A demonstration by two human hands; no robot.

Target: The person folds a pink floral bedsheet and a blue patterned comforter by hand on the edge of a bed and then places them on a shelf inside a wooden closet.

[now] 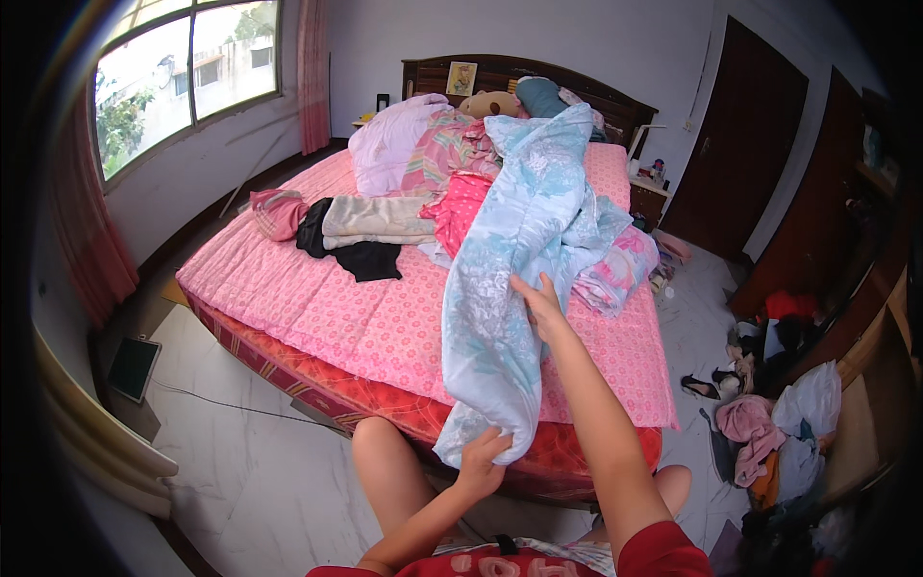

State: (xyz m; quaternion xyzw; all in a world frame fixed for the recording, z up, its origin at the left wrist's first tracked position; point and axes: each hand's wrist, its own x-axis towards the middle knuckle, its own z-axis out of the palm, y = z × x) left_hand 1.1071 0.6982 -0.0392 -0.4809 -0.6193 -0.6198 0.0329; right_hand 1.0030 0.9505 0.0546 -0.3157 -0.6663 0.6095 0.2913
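Note:
A light blue floral quilt (497, 274) lies in a long bunched strip over the bed, its near end hanging past the mattress edge. My left hand (484, 461) grips that near end. Farther up, my right hand (541, 309) rests against the quilt's right side, thumb and fingers apart. Beneath is a pink patterned bed cover (346, 324) on a red mattress (404, 415). To the quilt's left lie a pink dotted cloth (461, 209), a folded cream blanket (378, 220) and black clothing (371, 260). A folded pink floral cloth (619, 270) lies at its right.
A lilac quilt (393, 141), a plush toy (492, 104) and a teal pillow (541, 97) sit near the headboard (598, 94). Plastic bags (807, 400), clothes and shoes (701, 387) are on the right floor. A cable (238, 410) runs along the left floor.

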